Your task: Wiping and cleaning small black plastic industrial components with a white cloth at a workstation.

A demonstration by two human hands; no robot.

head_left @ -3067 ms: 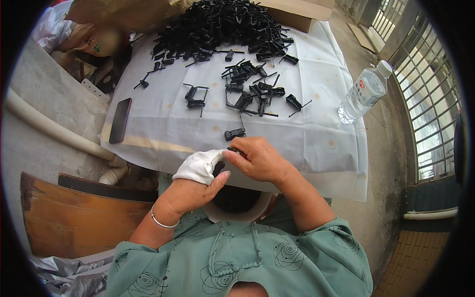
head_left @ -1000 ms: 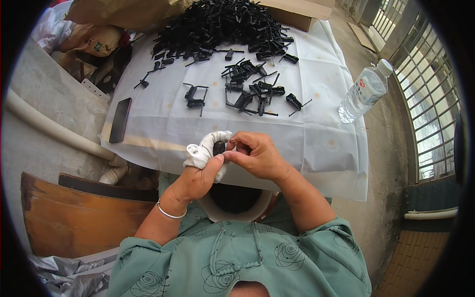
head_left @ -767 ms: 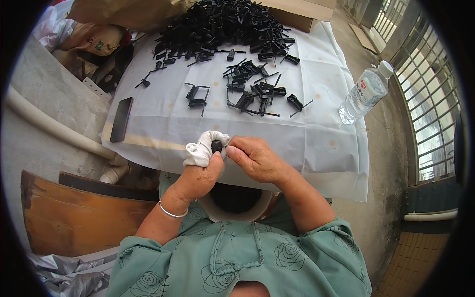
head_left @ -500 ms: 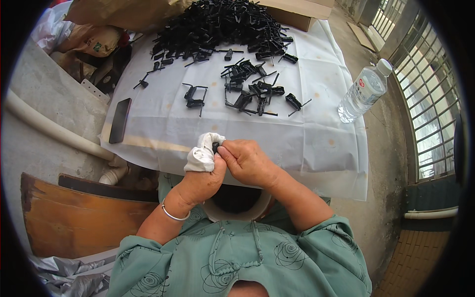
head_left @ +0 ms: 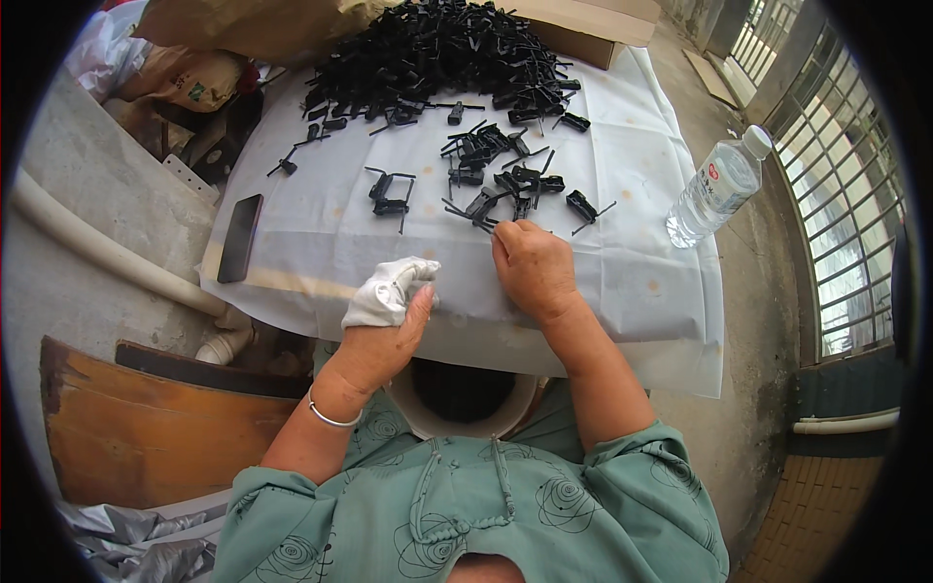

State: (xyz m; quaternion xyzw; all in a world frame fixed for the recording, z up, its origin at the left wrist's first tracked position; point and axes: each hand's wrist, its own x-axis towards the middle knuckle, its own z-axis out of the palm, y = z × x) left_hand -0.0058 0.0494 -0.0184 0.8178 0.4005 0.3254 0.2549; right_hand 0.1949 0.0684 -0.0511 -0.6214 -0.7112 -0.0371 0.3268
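Observation:
My left hand (head_left: 391,301) is above the near edge of the table, with a white glove (head_left: 381,294) over its fingers and the thumb bare. Its fingers curve apart from the thumb, and nothing shows between them. Farther forward, my right hand (head_left: 535,264) is bare and pinches at the near side of a small group of black plastic parts (head_left: 481,204) with thin arms. The fingertips partly hide what they grip. Beside this group lie a pair of similar black parts (head_left: 391,194) to the left and a single one (head_left: 582,205) to the right.
A big heap of black parts (head_left: 437,58) covers the table's far side, by a cardboard box (head_left: 583,29) and brown paper (head_left: 243,29). A phone (head_left: 240,238) lies left; a water bottle (head_left: 717,189) stands right. Below the table edge is a pale-rimmed bucket (head_left: 530,400) with dark contents.
My hands were together around a small black piece. Now they are apart: the piece is gone from the left hand, which has opened, and the right has reached forward to the black parts.

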